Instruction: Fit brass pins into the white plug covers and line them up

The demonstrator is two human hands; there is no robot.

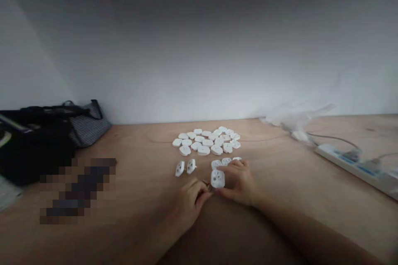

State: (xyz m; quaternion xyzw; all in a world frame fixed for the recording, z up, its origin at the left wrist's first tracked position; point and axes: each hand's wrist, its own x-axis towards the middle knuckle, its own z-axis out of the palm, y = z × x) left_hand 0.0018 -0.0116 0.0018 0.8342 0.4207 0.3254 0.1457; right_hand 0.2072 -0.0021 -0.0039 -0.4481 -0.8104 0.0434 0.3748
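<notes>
My right hand (238, 182) grips a white socket adapter (217, 179) between thumb and fingers, its face with holes turned toward me. Just left of it, my left hand (192, 198) has its fingers closed near the adapter's lower left edge; whatever is between them is too small to make out. Two white adapters (190, 166) stand tilted on the wooden table (139, 198), beyond my left hand. Behind the held adapter lie a few more (226, 161), partly covered by my right fingers. Farther back, several white adapters (203, 150) are spread in a group.
A white power strip (357, 167) with plugs and cables lies at the right. Crumpled clear plastic (295, 124) rests by the wall. At the left are a black bag (34, 145), a striped bag (88, 128) and a blurred-out dark object (83, 188).
</notes>
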